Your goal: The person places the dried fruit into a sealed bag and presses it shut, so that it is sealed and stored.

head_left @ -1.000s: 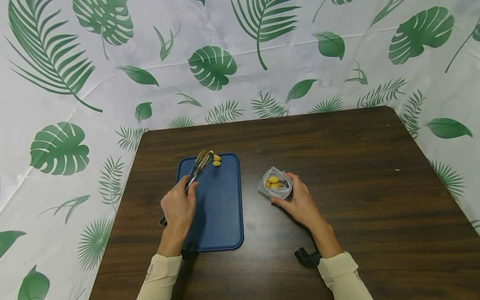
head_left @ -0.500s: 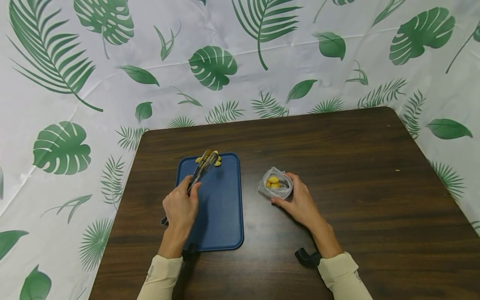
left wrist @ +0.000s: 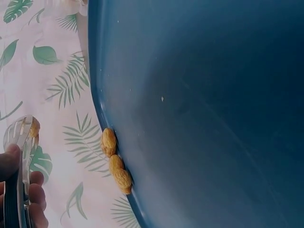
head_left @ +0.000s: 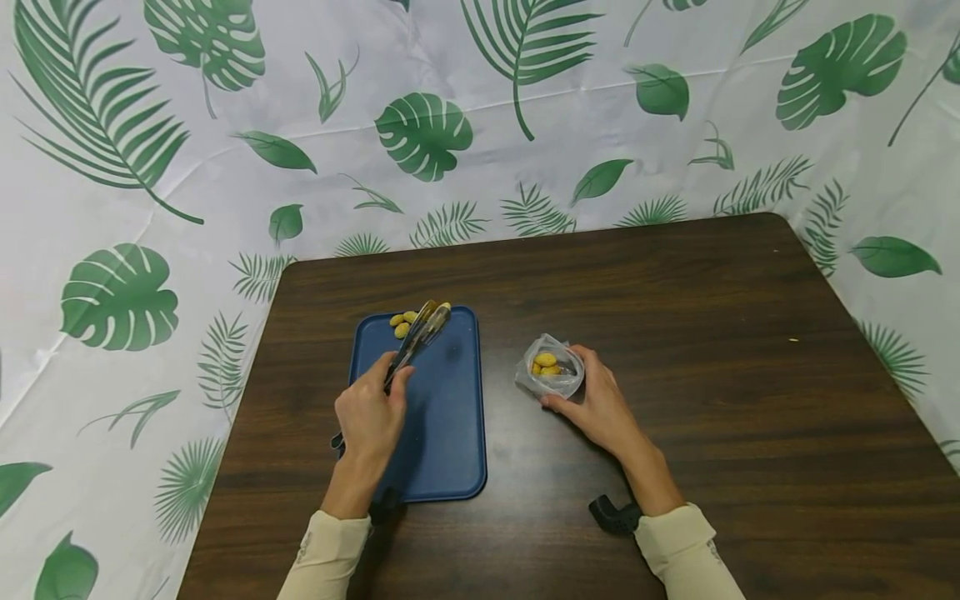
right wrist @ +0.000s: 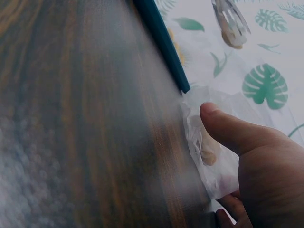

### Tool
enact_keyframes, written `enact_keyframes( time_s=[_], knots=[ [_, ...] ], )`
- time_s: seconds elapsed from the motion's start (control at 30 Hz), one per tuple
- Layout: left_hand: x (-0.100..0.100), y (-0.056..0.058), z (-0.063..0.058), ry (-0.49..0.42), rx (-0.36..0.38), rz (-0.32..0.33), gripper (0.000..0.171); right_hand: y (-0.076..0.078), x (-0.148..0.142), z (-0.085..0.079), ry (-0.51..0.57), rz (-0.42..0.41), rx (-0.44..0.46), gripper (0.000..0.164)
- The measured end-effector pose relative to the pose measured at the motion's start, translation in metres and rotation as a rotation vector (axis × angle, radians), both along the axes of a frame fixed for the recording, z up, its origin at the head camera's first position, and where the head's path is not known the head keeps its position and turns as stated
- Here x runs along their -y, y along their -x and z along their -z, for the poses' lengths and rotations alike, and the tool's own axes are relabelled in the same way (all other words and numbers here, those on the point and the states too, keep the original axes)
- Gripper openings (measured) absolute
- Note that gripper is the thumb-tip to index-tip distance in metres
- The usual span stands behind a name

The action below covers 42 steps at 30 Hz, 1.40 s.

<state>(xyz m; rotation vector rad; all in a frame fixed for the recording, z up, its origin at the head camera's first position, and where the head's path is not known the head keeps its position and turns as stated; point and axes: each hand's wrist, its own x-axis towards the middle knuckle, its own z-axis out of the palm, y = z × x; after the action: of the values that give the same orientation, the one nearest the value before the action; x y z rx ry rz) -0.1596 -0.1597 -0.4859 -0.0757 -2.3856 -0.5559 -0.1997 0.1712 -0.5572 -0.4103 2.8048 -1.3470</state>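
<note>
My left hand (head_left: 371,417) grips metal tongs (head_left: 411,348) over the far part of a blue tray (head_left: 450,450). In the left wrist view a yellow-brown piece (left wrist: 35,127) shows between the tong heads, raised above the tray. Several wrinkled oval pieces (head_left: 402,330), like peanuts in the shell, lie along the tray's far edge. My right hand (head_left: 600,408) holds the side of a clear plastic bag (head_left: 529,383), its mouth facing up, thumb and fingers around the rim. Inside it sit several more yellow pieces (head_left: 546,361).
The tray stands on the left of a dark wood table (head_left: 675,300). A small pale crumb (head_left: 793,340) lies on the table at the right. Behind hangs a white cloth (head_left: 525,158) printed with green leaves. A black wrist mount (head_left: 615,515) sits at my right wrist.
The tongs in my left hand have moved to the right across the tray's far end, uncovering the pieces at the left. My right hand and the bag stay put.
</note>
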Motion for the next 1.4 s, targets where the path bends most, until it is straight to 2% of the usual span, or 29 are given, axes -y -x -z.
enact_keyframes(
  time_s=[0.4,0.93,1.4],
  knots=[
    [-0.003,-0.003,0.001,-0.003,-0.045,0.043,0.032,0.004,0.002,-0.002,-0.011,-0.017,0.013,0.096],
    [-0.013,-0.003,0.003,-0.001,-0.042,0.156,0.034,-0.002,0.001,-0.003,-0.014,0.011,0.008,0.094],
    [-0.020,-0.003,-0.001,0.003,-0.035,0.194,0.031,-0.002,0.001,-0.001,-0.017,0.018,0.004,0.093]
  ],
)
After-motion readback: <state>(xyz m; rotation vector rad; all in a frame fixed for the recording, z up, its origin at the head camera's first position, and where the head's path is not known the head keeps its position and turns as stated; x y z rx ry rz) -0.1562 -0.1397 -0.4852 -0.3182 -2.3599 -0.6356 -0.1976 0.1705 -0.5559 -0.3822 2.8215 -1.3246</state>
